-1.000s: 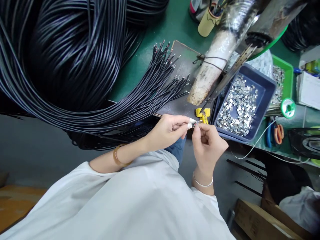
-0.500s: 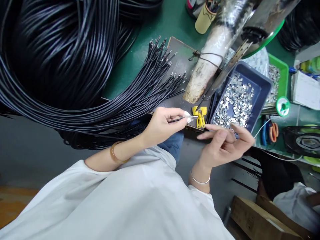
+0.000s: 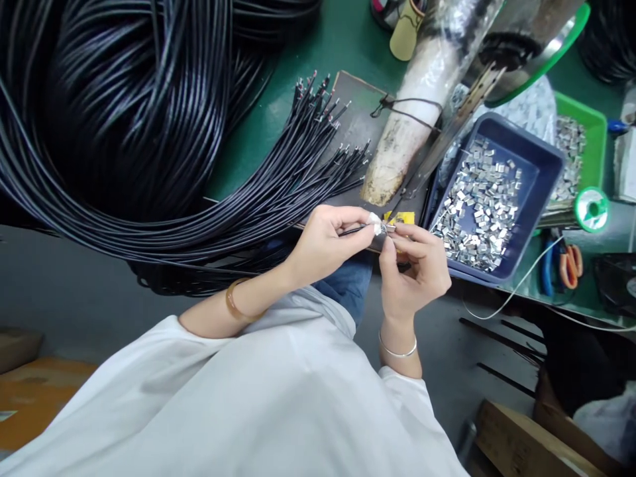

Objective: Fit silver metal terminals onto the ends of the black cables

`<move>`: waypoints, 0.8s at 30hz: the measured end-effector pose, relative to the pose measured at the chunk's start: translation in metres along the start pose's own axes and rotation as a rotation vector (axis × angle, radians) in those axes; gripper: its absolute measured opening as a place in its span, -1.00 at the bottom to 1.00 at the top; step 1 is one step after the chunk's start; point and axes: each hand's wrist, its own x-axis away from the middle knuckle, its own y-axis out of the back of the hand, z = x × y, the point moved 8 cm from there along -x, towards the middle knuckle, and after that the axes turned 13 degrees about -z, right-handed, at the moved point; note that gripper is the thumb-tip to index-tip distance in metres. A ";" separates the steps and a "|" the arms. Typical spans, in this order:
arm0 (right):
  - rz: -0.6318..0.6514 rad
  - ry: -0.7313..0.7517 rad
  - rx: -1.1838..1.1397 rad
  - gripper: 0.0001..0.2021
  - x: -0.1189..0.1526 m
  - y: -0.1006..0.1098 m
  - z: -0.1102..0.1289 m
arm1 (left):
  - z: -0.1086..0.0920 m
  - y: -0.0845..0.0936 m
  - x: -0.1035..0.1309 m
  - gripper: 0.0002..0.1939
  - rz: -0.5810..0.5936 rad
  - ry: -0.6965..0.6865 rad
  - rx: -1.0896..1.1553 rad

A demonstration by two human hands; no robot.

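Left of the blue bin (image 3: 536, 189), the right hand (image 3: 415, 265) is hiding the lower part of the yellow tool (image 3: 403, 217), and the metal piece (image 3: 390, 228) at its fingertips is looking too small to make out. Right of the bin, the dark device (image 3: 616, 281) is running past the picture's edge. Below the bin, a co-worker (image 3: 586, 358) is showing only partly, cropped by that edge.

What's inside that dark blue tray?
Lots of little shiny metal pieces lie inside the blue tray. The ones at the bottom of the pile are covered by others, so they can't be seen.
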 end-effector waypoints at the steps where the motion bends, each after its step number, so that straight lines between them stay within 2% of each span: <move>1: -0.005 -0.001 0.002 -0.81 -0.001 0.000 0.000 | 0.000 0.000 0.000 -0.84 -0.003 -0.001 -0.001; 8: -0.036 0.025 0.039 -0.84 -0.009 0.001 0.006 | -0.005 -0.001 -0.001 -0.85 -0.014 -0.033 -0.020; 17: 0.009 -0.002 -0.018 -0.85 0.000 0.002 0.000 | 0.005 0.001 0.001 -0.84 0.012 0.074 -0.007; 24: -0.015 0.038 0.065 -0.82 -0.007 0.000 0.004 | 0.001 0.000 -0.002 -0.86 -0.014 0.054 0.026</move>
